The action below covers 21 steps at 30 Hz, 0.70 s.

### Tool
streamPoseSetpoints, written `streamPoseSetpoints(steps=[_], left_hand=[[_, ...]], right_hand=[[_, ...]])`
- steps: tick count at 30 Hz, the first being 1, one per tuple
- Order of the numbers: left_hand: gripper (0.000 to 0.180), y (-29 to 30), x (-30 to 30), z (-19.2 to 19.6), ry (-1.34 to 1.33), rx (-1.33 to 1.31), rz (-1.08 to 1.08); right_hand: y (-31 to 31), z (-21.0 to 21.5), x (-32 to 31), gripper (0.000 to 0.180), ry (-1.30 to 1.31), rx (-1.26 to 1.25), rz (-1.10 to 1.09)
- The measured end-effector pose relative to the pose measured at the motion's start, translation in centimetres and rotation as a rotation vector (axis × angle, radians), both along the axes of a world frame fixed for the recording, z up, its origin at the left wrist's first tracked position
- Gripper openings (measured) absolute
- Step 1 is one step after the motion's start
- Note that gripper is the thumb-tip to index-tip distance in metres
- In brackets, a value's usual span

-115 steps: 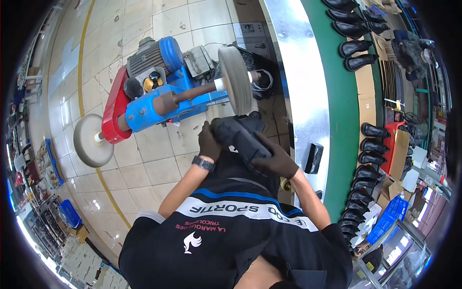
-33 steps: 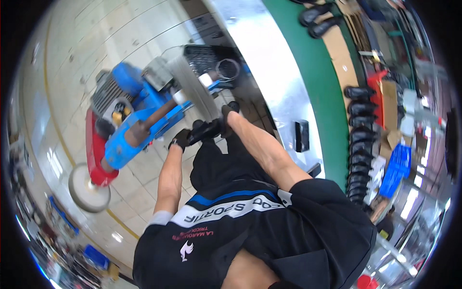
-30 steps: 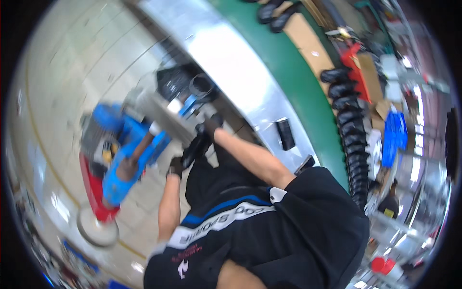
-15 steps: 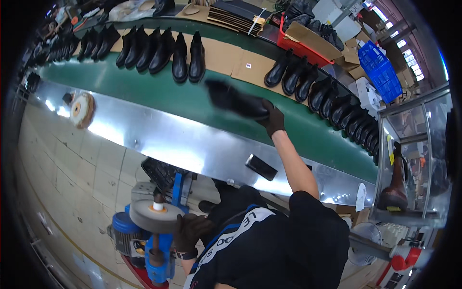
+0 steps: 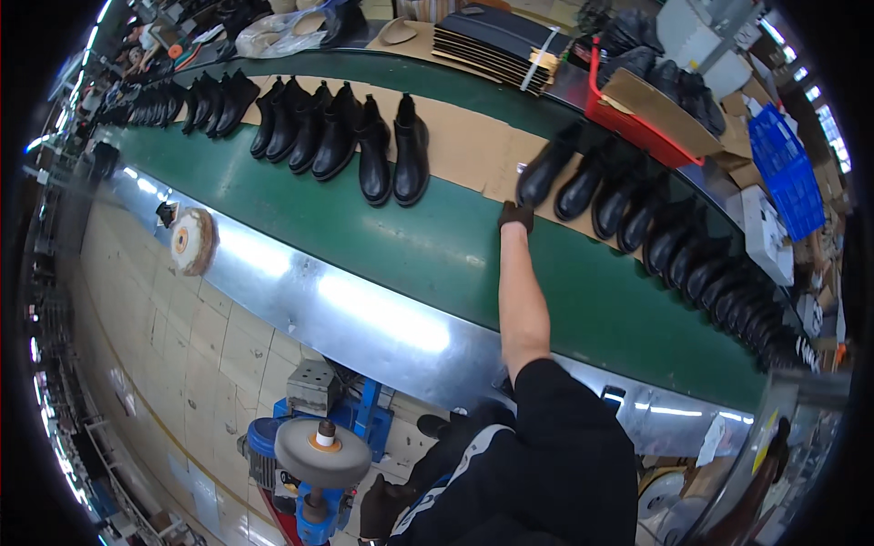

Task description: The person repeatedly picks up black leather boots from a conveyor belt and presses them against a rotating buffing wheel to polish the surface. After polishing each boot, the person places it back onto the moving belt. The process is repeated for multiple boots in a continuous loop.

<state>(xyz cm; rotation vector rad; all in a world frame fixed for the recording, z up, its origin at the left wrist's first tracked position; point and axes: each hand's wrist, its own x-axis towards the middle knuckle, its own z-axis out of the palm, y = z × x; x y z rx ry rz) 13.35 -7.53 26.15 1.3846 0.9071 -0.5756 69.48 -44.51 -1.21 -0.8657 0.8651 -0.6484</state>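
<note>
My right hand point(image 5: 515, 217), in a dark glove, is closed at the toe of a black ankle boot point(image 5: 546, 173). That boot stands at the left end of the right-hand row, on cardboard point(image 5: 460, 150) laid over the green bench top point(image 5: 401, 238). Beside it are more black boots point(image 5: 583, 187), toes toward me. My left hand point(image 5: 386, 506), also gloved, hangs low beside a grey wheel point(image 5: 323, 453) on a blue motor-driven machine point(image 5: 314, 519). Its fingers look curled, with nothing visible in them; some are lost against my dark clothes.
Another group of black boots point(image 5: 339, 136) stands on the bench to the left. A pale round buffing wheel point(image 5: 193, 241) sits at the metal front edge point(image 5: 382, 318). Behind are stacked dark boards point(image 5: 496, 41), a red crate point(image 5: 637, 127) and a blue crate point(image 5: 785, 168).
My right hand has carried the boot from above the bench to the right-hand row, where it now stands upright. The view has shifted, and my left hand remains low by the wheel.
</note>
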Motion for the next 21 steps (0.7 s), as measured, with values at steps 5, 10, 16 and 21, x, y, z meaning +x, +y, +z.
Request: streamPoseSetpoints(steps=[5, 10, 16, 21], left_hand=[[0.031, -1.6, 2.6, 1.5, -0.052, 0.390, -0.561], [0.055, -1.5, 5.7, 4.1, 0.083, -0.083, 0.118], [0.052, -1.2, 6.8, 2.5, 0.047, -0.300, 0.420], [0.039, -1.4, 13.0, -0.1, -0.466, 0.298, -0.155]], right_hand=[[14.4, 4.2, 1.4, 0.046, 0.073, 0.252, 0.314], [21.1, 10.9, 9.2, 0.107, 0.602, -0.876, 0.790], [15.3, 11.8, 13.9, 0.094, 0.570, -0.654, 0.912], [16.2, 17.3, -0.9, 0.072, -0.329, -0.308, 0.930]])
